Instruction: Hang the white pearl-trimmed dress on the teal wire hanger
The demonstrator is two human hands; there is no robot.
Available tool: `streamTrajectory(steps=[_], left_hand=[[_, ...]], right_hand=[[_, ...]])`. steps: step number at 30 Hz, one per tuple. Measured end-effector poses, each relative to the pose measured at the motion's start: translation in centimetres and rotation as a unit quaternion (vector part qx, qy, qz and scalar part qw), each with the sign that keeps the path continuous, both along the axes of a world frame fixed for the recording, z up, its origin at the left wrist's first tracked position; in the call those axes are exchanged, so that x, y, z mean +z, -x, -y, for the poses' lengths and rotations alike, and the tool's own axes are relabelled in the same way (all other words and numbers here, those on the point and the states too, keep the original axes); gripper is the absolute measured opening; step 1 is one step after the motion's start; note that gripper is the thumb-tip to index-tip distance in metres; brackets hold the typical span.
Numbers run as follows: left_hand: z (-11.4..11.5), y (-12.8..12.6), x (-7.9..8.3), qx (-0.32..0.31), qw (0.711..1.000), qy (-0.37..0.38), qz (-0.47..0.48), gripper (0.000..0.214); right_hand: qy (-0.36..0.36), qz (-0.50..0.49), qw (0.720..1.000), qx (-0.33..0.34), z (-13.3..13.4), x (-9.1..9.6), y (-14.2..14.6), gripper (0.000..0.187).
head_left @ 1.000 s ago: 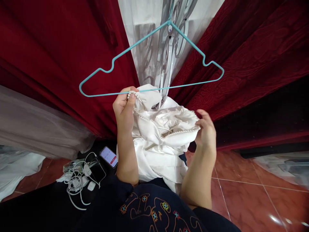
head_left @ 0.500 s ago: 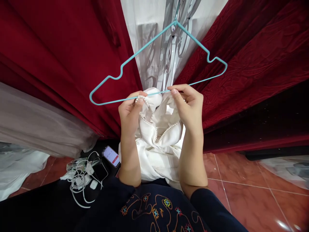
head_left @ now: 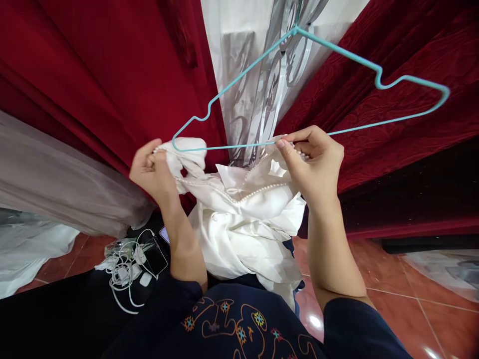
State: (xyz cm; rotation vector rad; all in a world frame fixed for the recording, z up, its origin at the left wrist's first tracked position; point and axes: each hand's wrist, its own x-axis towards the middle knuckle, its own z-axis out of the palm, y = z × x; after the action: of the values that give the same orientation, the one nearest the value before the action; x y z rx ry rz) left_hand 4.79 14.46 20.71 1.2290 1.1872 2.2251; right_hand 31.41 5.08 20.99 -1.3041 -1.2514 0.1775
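Observation:
A white blouse (head_left: 239, 234) with a pearl-beaded neckline spreads between my two hands and drapes down over my lap. My left hand (head_left: 155, 167) is closed on one beaded side of it, just beyond the left end of the light-blue clothes hanger (head_left: 239, 77). White fabric lies around that lower left corner of the hanger. My right hand (head_left: 312, 159) pinches the hanger's bottom bar and the other beaded edge together. The hanger tilts, its right end higher and its hook running up out of the frame.
Dark red curtains (head_left: 108, 89) hang left and right of a pale decorated frame (head_left: 275, 94). At lower left, a coiled white cable (head_left: 123, 279) and a dark phone (head_left: 156, 259) lie on a black surface. Reddish floor tiles (head_left: 404, 309) show at right.
My left hand moved left off the hanger bar, drawing the neckline wide. The hanger shifted right in my right hand, and its left corner now meets the fabric.

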Motion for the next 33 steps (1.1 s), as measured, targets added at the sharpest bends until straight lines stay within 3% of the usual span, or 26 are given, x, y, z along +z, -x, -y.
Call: streamTrajectory(steps=[3, 7, 10, 13, 18, 23, 26, 28, 30, 32, 33], left_hand=[[-1.6, 0.7, 3.5, 0.014, 0.999, -0.044, -0.017, 0.033], [-3.5, -1.5, 8.0, -0.086, 0.990, -0.052, -0.097, 0.044], [-4.3, -3.1, 9.5, -0.135, 0.967, -0.071, -0.203, 0.046], [-3.9, -2.3, 9.2, -0.141, 0.961, -0.106, -0.212, 0.041], [-1.9, 0.1, 8.1, -0.094, 0.968, -0.116, -0.202, 0.035], [-2.9, -4.6, 9.3, -0.149, 0.965, -0.058, -0.206, 0.040], [-2.1, -7.6, 9.5, -0.244, 0.929, -0.025, -0.278, 0.052], [-0.1, -8.4, 8.6, -0.271, 0.913, -0.081, -0.294, 0.050], [2.5, -8.4, 6.7, -0.268, 0.931, -0.138, -0.206, 0.036], [4.6, -8.1, 4.3, -0.312, 0.944, -0.094, -0.052, 0.013], [5.2, -8.0, 3.0, -0.374, 0.927, -0.035, -0.007, 0.022]], right_hand=[[0.006, -0.008, 1.000, 0.000, 0.0, 0.0, 0.0, 0.030], [0.001, -0.043, 0.999, 0.010, -0.1, 0.0, 0.5, 0.034], [-0.005, -0.058, 0.998, 0.011, 0.0, 0.2, 0.8, 0.032], [-0.005, -0.055, 0.998, 0.012, 0.1, 0.2, 0.9, 0.029], [0.000, -0.043, 0.999, 0.005, 0.2, 0.0, 1.1, 0.031], [-0.004, -0.057, 0.998, 0.003, -0.3, -0.4, 1.6, 0.030], [-0.016, -0.076, 0.997, 0.003, -0.3, -0.6, 1.8, 0.030], [-0.020, -0.084, 0.996, 0.001, -0.2, -0.6, 1.8, 0.031], [-0.015, -0.089, 0.996, 0.008, -0.1, -0.6, 1.8, 0.032], [-0.011, -0.099, 0.995, 0.022, -0.2, -0.5, 1.7, 0.033], [-0.010, -0.106, 0.994, 0.029, -0.2, -0.5, 1.7, 0.034]])
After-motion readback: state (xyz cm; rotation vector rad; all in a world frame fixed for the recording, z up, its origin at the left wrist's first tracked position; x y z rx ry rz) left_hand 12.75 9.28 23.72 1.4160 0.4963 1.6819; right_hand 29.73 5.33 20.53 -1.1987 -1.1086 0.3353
